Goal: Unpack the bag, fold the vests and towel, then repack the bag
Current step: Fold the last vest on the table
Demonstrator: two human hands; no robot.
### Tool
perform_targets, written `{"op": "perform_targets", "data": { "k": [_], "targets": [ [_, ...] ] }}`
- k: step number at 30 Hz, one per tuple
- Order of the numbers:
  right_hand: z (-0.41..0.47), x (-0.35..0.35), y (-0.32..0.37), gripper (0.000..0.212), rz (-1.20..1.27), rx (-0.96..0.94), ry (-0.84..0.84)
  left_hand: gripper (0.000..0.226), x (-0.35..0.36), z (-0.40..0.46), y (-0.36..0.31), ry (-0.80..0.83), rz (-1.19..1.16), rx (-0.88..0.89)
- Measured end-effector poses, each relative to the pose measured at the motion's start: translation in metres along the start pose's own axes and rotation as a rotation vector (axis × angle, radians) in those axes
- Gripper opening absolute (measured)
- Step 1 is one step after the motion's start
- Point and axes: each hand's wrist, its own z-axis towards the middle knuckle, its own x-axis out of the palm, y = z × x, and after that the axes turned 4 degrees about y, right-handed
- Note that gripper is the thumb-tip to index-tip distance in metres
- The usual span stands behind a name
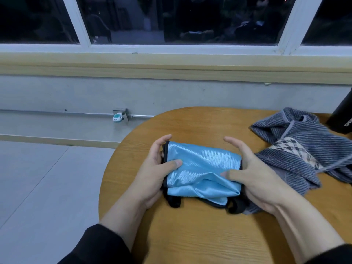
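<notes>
The folded blue vest (202,168) lies long axis left-right on the table (190,235); the left hand (152,174) and right hand (253,174) grip its ends, perhaps lifting it slightly.

A single head-worn camera gives the only view, looking forward and steeply down from just above and behind the person's forearms. It sits close over the near edge of the round wooden worktop (190,235), whose surface fills the lower right. Facing outward, it takes in the wall and the window (175,21) across the top, with floor at lower left. Straight lines bow toward the edges, as a wide-angle lens makes them.
</notes>
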Motion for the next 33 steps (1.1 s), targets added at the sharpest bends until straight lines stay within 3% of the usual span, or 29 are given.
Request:
{"op": "perform_targets", "data": {
  "k": [3,5,9,11,14,17,23,29,31,33],
  "targets": [
    [-0.014,0.004,0.006,0.082,0.15,-0.096,-0.071,0.081,-0.001,-0.009,-0.004,0.158,0.047,-0.135],
    [-0.024,0.003,0.011,0.078,0.173,-0.127,-0.08,0.081,-0.001,-0.016,-0.016,0.294,0.235,-0.183],
    [-0.05,-0.002,0.03,0.076,0.074,-0.145,-0.067,0.079,0.021,-0.024,-0.063,0.245,0.706,-0.011],
    [-0.062,0.0,0.043,0.074,-0.014,-0.151,-0.065,0.08,0.049,-0.028,-0.083,0.347,0.944,-0.019],
    [-0.083,0.0,0.062,0.066,-0.101,-0.174,-0.105,0.027,0.097,-0.034,-0.092,0.458,1.107,-0.012],
    [-0.114,-0.019,0.082,0.059,-0.196,-0.157,-0.196,0.005,0.139,-0.043,-0.09,0.43,0.965,0.03],
    [-0.177,-0.077,0.09,0.071,-0.224,-0.078,-0.246,0.009,0.211,-0.054,-0.078,0.441,0.778,-0.044],
    [-0.21,-0.131,0.095,0.053,0.025,-0.196,-0.6,0.028,0.286,-0.057,-0.058,0.607,0.475,-0.294],
    [-0.222,-0.149,0.1,0.044,0.211,-0.191,-0.61,0.029,0.315,-0.057,-0.049,0.615,0.344,-0.316],
    [-0.24,-0.166,0.102,0.04,0.323,-0.181,-0.495,0.03,0.342,-0.055,-0.042,0.607,0.251,-0.303]
  ]
}}
